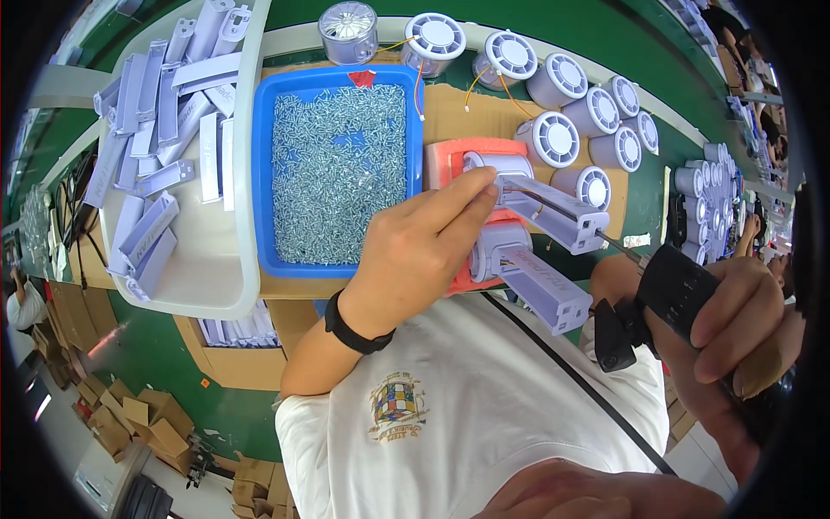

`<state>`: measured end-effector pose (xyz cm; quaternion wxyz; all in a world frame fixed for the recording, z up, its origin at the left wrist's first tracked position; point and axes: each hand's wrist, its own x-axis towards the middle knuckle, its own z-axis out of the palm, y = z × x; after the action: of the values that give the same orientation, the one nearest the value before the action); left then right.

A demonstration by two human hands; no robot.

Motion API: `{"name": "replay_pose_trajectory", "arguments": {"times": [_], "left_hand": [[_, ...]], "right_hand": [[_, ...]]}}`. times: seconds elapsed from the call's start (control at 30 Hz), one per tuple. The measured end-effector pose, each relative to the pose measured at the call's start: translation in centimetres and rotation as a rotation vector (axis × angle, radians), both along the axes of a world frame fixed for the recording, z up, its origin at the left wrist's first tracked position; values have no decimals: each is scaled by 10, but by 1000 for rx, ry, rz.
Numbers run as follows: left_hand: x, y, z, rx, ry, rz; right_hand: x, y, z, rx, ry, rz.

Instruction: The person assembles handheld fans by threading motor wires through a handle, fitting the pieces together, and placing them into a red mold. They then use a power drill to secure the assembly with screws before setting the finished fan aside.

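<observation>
Left hand (424,238) has its fingers bunched, tips against the far lilac housing (512,164); whether they pinch anything cannot be told. Right hand (739,316) is wrapped round a black screwdriver (677,288), its long shaft entering the right end of the far handle shell (558,227). That shell and the near handle shell (545,290) project rightward from housings seated side by side in a pink foam cradle (443,160). Shaft tip not clearly visible.

Risks, as judged: an off-axis driver could slip and mar the plastic or strike the left fingertips; soft foam could let the housing twist under torque.

Surface: green bench (562,17), partly covered with cardboard (450,108). A blue tray (262,173) of loose screws (337,208) stands left of the cradle; a white bin (212,251) of lilac shells (104,169) lies farther left; round fan units (553,138) stand at far right. Open cartons (160,424) occupy the floor (216,406), near left.
</observation>
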<state>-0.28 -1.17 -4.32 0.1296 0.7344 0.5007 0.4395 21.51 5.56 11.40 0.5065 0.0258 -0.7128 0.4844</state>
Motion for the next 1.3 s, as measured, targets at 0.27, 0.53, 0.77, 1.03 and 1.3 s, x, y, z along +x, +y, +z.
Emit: {"name": "replay_pose_trajectory", "arguments": {"times": [0.27,0.53,0.77,1.03,1.3], "left_hand": [[-3,-1,-1,-4,3,-11],[-4,-3,2,-14,15,-17],[-4,-11,16,-56,19,32],[-43,-40,25,-411,222,240],[-39,-27,36,-393,193,188]], "right_hand": [[-1,4,-2,15,-51,-12],[4,8,0,53,-121,-54],[4,-4,16,16,-94,7],[14,-2,35,-25,-45,70],[18,-3,36,-27,-24,69]]}}
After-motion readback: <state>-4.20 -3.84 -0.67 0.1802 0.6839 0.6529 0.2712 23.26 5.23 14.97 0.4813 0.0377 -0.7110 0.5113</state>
